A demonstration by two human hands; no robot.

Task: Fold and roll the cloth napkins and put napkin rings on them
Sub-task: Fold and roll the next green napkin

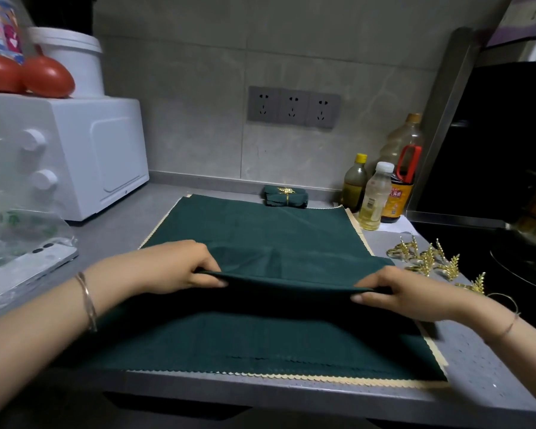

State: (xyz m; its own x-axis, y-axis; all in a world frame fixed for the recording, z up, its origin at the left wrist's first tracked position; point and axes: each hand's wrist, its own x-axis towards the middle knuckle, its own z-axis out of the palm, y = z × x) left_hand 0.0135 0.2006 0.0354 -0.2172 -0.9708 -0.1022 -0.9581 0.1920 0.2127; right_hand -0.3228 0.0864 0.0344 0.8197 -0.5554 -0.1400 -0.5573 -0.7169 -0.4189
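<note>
Napkin pinched — left grip, right grip.

Grey counter w/ napkins, rings, bottles, oven

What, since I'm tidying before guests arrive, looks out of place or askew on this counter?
Nothing spilled or damaged. The gold napkin rings lie jumbled beside the black cooktop. The napkin stack sits slightly askew, beige edges peeking out at right. Left hand and right hand pinch the top napkin.
</note>
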